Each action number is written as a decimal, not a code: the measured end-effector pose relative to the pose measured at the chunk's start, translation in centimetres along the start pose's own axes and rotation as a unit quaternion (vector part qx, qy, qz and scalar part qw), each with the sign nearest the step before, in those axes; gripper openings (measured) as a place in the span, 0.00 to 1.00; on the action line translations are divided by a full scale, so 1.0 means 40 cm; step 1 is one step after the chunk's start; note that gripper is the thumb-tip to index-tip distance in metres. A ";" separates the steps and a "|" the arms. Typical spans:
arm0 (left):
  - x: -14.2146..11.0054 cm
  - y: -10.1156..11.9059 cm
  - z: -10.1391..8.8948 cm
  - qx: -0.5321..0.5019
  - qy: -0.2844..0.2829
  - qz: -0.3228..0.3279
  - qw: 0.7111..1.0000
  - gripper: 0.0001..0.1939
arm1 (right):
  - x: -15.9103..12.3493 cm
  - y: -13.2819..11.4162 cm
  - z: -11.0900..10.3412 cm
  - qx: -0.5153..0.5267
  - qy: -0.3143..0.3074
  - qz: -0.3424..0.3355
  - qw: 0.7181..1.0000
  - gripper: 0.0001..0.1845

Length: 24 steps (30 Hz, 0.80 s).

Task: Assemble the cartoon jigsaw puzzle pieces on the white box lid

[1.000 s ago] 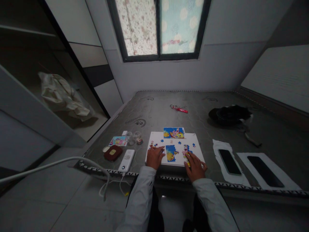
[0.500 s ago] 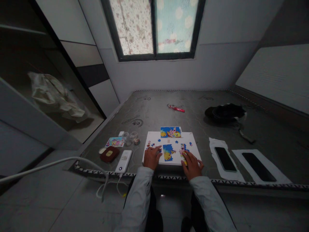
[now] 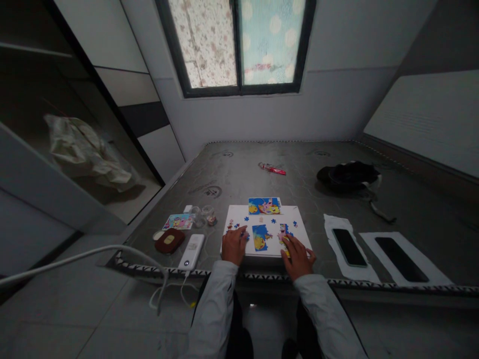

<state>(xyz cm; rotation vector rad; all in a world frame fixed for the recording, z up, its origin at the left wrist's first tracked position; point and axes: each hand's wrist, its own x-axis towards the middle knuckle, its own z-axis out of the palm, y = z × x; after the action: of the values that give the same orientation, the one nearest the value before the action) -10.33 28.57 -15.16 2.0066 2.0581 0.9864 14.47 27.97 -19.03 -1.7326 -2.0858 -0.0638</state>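
A white board point(image 3: 269, 217) bears a jigsaw puzzle in parts. The larger joined section point(image 3: 260, 238), blue with yellow, lies at the middle. My left hand point(image 3: 234, 245) rests at the board's left side, thumb and index finger apart, with a small blue puzzle piece at their tips. Under the fingertips of my right hand point(image 3: 298, 255) lies a narrower joined section point(image 3: 283, 230) with pink, blue and yellow; these fingers are spread and partly cover it. Several loose blue pieces, one puzzle piece point(image 3: 273, 221) among them, are scattered above. A reference picture card point(image 3: 264, 206) sits at the board's top edge.
Left of the board are clear cups point(image 3: 208, 215), a picture card point(image 3: 178, 222), a brown case point(image 3: 170, 241) and a white power bank point(image 3: 192, 252) with a cable. Two phones, one a dark phone point(image 3: 350, 247), lie right. A black cap point(image 3: 350, 174) and red item point(image 3: 275, 170) lie farther back.
My left hand's index finger and thumb have drawn slightly left and nearer each other. My right hand stays on the narrower section. The camera view has shifted slightly.
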 end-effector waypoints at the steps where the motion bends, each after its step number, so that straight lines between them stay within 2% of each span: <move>1: -0.001 0.000 -0.003 0.006 0.010 -0.015 1.000 0.16 | 0.000 0.000 0.000 -0.001 0.002 0.000 1.000 0.25; 8: -0.003 -0.021 -0.042 0.076 0.075 -0.147 0.983 0.18 | -0.002 0.003 0.002 0.000 0.011 -0.008 1.000 0.24; 12: -0.007 -0.046 -0.051 0.083 0.085 -0.175 0.977 0.19 | -0.002 0.005 0.006 0.002 0.018 -0.009 1.000 0.24; 19: 0.002 -0.061 -0.045 0.100 0.065 -0.216 0.969 0.18 | -0.002 0.012 0.015 -0.001 0.013 -0.015 1.000 0.25; 24: 0.039 -0.082 -0.033 0.031 0.072 -0.255 0.964 0.20 | -0.003 0.012 0.013 -0.001 0.012 -0.015 1.000 0.25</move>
<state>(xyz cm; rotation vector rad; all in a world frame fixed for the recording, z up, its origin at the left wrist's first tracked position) -14.00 29.78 -15.24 1.3340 2.5188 0.9846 14.79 28.14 -19.67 -1.6930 -2.0945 -0.0946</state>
